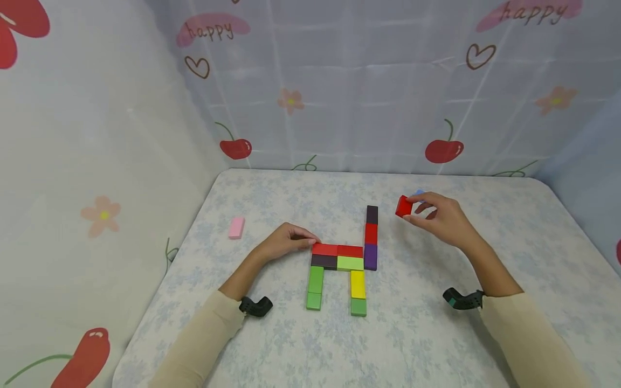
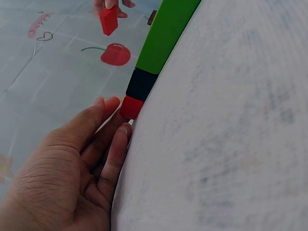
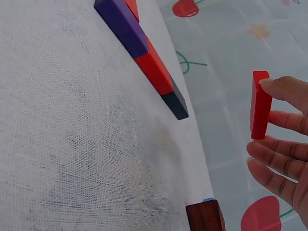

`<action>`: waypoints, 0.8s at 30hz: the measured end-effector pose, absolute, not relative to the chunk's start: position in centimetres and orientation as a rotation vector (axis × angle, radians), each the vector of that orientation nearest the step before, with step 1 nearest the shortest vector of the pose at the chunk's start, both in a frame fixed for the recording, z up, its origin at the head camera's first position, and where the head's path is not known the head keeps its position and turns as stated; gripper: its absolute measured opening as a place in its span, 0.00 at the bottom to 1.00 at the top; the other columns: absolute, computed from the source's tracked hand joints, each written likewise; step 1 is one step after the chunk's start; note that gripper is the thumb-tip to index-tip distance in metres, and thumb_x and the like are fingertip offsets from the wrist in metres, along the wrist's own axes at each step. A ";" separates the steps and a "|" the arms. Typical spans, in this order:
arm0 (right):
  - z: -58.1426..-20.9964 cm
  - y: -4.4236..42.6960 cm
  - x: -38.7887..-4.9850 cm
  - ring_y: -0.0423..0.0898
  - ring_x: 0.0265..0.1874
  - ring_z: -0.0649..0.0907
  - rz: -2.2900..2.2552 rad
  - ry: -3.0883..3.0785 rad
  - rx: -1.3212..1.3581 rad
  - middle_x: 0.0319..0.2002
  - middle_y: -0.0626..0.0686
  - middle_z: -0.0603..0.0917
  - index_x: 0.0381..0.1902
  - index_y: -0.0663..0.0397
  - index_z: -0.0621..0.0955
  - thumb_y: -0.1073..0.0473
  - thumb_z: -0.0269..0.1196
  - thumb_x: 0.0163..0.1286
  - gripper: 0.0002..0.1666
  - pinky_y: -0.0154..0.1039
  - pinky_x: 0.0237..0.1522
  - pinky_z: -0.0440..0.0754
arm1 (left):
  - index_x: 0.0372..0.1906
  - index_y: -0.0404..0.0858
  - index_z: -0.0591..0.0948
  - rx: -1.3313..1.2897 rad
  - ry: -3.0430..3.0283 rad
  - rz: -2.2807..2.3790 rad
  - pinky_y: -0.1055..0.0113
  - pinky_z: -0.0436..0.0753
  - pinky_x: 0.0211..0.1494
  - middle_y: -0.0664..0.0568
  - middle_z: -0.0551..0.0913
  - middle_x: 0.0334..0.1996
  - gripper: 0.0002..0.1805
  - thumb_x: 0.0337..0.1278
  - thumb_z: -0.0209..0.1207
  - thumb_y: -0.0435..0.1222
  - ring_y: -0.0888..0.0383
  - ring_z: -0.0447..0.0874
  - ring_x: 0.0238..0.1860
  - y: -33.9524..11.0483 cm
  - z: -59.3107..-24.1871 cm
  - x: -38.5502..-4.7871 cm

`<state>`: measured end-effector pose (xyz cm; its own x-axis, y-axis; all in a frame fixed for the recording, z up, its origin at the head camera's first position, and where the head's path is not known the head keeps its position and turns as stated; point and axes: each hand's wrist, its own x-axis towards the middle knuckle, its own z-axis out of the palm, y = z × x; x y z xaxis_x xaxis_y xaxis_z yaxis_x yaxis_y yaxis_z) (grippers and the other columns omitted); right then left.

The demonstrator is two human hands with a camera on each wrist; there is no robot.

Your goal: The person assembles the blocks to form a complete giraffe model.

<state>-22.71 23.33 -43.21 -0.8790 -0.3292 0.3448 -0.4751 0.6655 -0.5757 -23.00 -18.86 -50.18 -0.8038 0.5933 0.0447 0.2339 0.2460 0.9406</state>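
Two "happy" prints [image 1: 213, 29], red block [image 1: 402, 206] pinched

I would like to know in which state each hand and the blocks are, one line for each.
Held red block: raised above the table
Right hand: pinching that block
Block layout: on the table, closely set
Left hand: fingertips at the layout's left end
Pink block: lying apart
Blue block: partly hidden
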 end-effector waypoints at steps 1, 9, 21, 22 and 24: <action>-43.3 23.3 -22.9 0.55 0.40 0.85 1.006 -2.674 0.654 0.49 0.55 0.86 0.56 0.57 0.84 0.57 0.74 0.64 0.23 0.27 0.35 0.79 | 0.49 0.35 0.89 0.769 2.197 1.580 0.68 0.81 0.43 0.50 0.90 0.45 0.10 0.69 0.63 0.32 0.58 0.85 0.43 -18.8 -49.9 -22.9; -43.8 23.4 -24.2 0.56 0.41 0.84 1.069 -2.754 0.569 0.50 0.60 0.85 0.57 0.58 0.83 0.52 0.72 0.66 0.25 0.33 0.31 0.82 | 0.49 0.36 0.90 0.770 2.211 1.571 0.69 0.81 0.46 0.50 0.90 0.45 0.10 0.69 0.63 0.33 0.59 0.85 0.47 -18.7 -50.9 -23.5; -44.5 23.5 -26.5 0.58 0.41 0.82 1.123 -2.870 0.462 0.48 0.65 0.83 0.62 0.57 0.80 0.50 0.71 0.68 0.29 0.46 0.25 0.85 | 0.49 0.36 0.90 0.739 2.211 1.579 0.69 0.81 0.46 0.50 0.90 0.45 0.10 0.68 0.63 0.32 0.59 0.85 0.47 -18.8 -51.2 -23.5; -44.5 23.4 -26.8 0.58 0.41 0.82 1.108 -2.877 0.461 0.49 0.65 0.83 0.62 0.57 0.80 0.50 0.71 0.68 0.29 0.46 0.26 0.85 | 0.49 0.35 0.90 0.740 2.208 1.580 0.69 0.81 0.46 0.50 0.90 0.45 0.10 0.68 0.63 0.32 0.59 0.85 0.47 -18.9 -51.1 -23.5; -44.4 23.1 -27.4 0.58 0.43 0.81 1.060 -2.890 0.474 0.50 0.65 0.83 0.63 0.57 0.80 0.50 0.71 0.68 0.30 0.47 0.29 0.85 | 0.49 0.35 0.89 0.731 2.206 1.578 0.69 0.81 0.46 0.50 0.90 0.45 0.10 0.68 0.63 0.31 0.59 0.86 0.47 -18.9 -51.0 -23.4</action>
